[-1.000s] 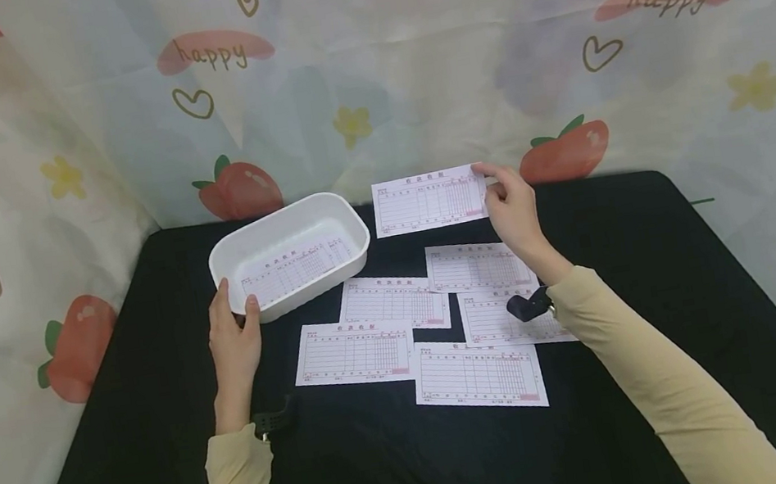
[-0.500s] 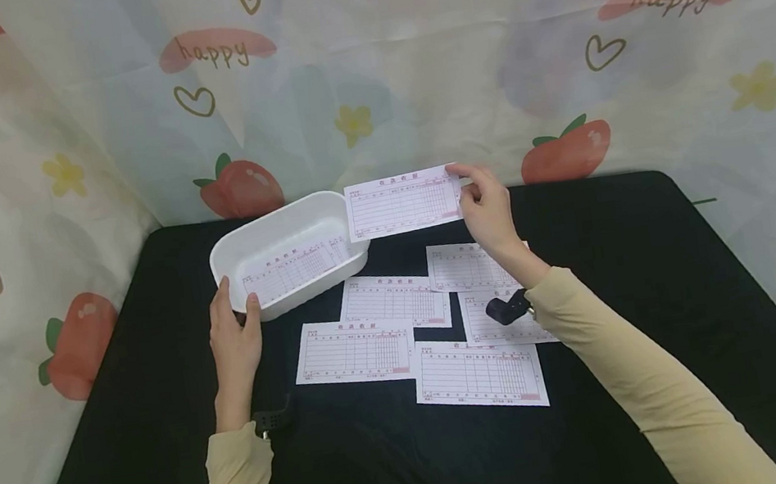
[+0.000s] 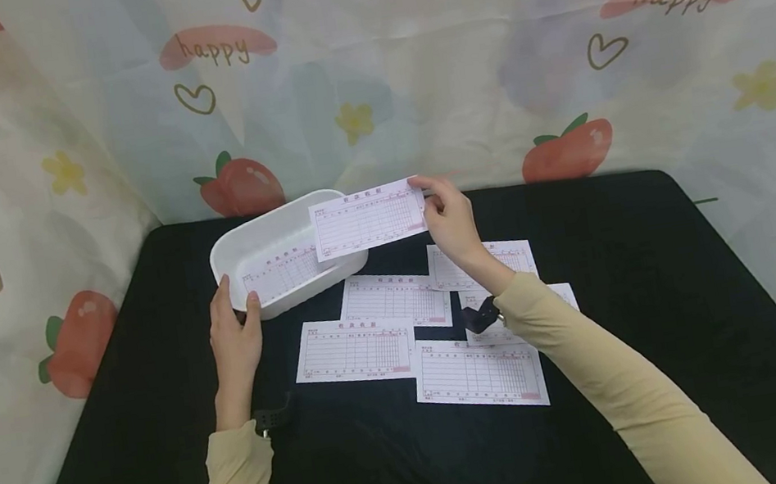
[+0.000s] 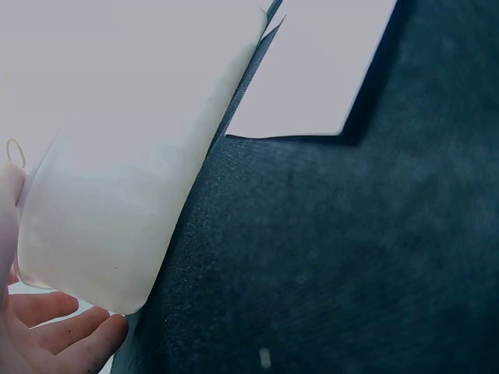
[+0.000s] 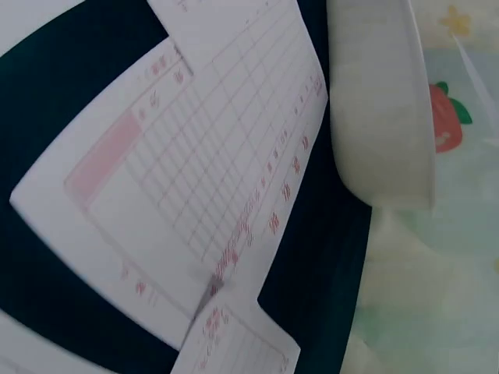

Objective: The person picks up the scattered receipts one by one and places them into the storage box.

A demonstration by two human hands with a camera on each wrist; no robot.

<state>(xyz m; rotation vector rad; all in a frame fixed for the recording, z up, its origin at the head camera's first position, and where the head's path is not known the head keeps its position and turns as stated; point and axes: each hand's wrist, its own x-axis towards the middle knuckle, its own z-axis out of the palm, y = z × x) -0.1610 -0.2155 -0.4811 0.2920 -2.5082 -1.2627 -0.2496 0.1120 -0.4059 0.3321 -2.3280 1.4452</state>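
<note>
My left hand grips the near left corner of a white plastic tray; the left wrist view shows its fingers against the tray's outer end. A printed receipt slip lies inside. My right hand pinches another receipt slip by its right edge, with thumb and index finger. That slip overlaps the tray's right end in the head view and tilts slightly, its left end lower. In the right wrist view the right hand is out of sight; loose receipts and the tray's outer wall show there.
Several receipt slips lie on the black tablecloth, some overlapping, right of and in front of the tray. My right forearm passes over part of them. A patterned curtain stands behind the table.
My right hand has carried the held slip leftward, from beside the tray to over its right end. The left hand and tray stay about where they were.
</note>
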